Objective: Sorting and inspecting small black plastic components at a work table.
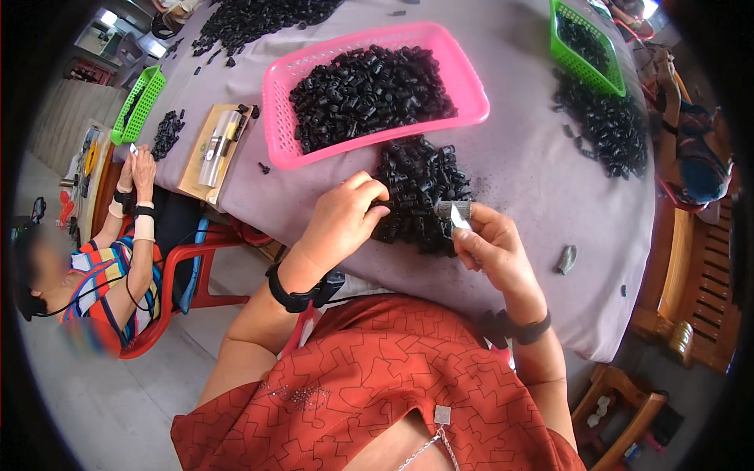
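Left hand (345, 216) reaches forward with its fingers curled down onto the near pile of small black parts (420, 192), the fingertips closed on the pile's left edge; whether they pinch one piece cannot be told. Right hand (488, 247) sits just to the right and nearer the body, closed around a small blade (459, 220) whose pale tip points up toward the pile, with a short grey cylinder (454, 208) at the fingertips touching the pile's lower right rim. That pile lies on the grey-covered surface (526, 157) directly ahead of both hands, and just beyond it stands a pink basket (463, 78) heaped with the same black parts. A green basket (585, 51) and another loose scatter of parts (609, 125) lie well apart to the right (both out of reach of either hand). At the left edge another person's hands (137, 169) work beside a second green basket (137, 106).
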`<action>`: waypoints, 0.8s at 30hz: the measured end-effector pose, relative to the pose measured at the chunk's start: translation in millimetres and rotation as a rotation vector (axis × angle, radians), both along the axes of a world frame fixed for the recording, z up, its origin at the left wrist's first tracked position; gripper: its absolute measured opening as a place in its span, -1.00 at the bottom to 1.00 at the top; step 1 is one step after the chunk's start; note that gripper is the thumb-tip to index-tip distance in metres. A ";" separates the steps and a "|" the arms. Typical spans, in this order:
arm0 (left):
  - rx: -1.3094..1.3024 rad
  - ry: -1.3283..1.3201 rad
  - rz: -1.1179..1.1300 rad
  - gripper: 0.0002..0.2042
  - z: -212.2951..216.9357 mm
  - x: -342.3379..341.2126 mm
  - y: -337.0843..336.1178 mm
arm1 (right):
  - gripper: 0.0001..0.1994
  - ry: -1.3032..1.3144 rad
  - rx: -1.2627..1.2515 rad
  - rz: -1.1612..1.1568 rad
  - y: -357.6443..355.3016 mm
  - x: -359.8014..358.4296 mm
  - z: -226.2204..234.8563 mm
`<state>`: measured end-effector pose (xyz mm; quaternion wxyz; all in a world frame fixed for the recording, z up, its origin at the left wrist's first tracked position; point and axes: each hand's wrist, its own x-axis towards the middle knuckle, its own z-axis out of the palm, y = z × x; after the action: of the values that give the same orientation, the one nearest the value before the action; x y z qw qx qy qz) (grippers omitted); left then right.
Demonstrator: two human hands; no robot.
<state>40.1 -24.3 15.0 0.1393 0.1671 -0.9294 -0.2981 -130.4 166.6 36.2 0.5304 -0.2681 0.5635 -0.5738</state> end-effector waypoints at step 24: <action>1.791 0.112 0.094 -0.77 8.2 -41.8 18.2 | -0.33 0.057 -0.311 0.033 -8.0 -3.7 -12.2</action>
<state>-1.8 -6.0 23.2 0.0141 0.2360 -0.3328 -0.9129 -134.0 158.7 24.0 0.4757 -0.3724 0.4784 -0.6374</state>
